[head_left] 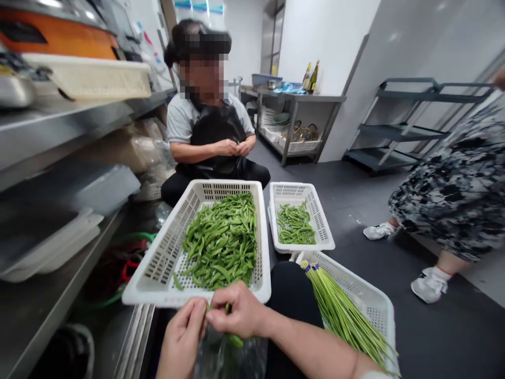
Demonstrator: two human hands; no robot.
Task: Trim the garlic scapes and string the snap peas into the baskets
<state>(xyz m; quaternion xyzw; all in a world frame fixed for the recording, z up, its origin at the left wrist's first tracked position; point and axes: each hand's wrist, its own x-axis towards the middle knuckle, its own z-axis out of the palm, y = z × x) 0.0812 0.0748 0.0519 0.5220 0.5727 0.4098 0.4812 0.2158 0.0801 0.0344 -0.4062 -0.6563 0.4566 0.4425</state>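
Note:
Just below the near rim of a large white basket [165,300], my two hands meet with their fingers pinched. My right hand [239,310] grips a green pod [235,340], which hangs below its fingers. My left hand [183,334] touches it from the left, its thumb and fingertips closed on a small green end of a pod. A heap of green pods [223,239] fills much of the large basket. Beneath my hands lies a clear plastic bag [232,360] with some green in it.
A seated person [209,126] faces me behind the large basket. Right of it are a smaller basket of pods [295,223] and a basket with long green stalks [347,310]. Metal shelves [63,131] line the left; another person [453,173] stands at right, near a cart [402,131].

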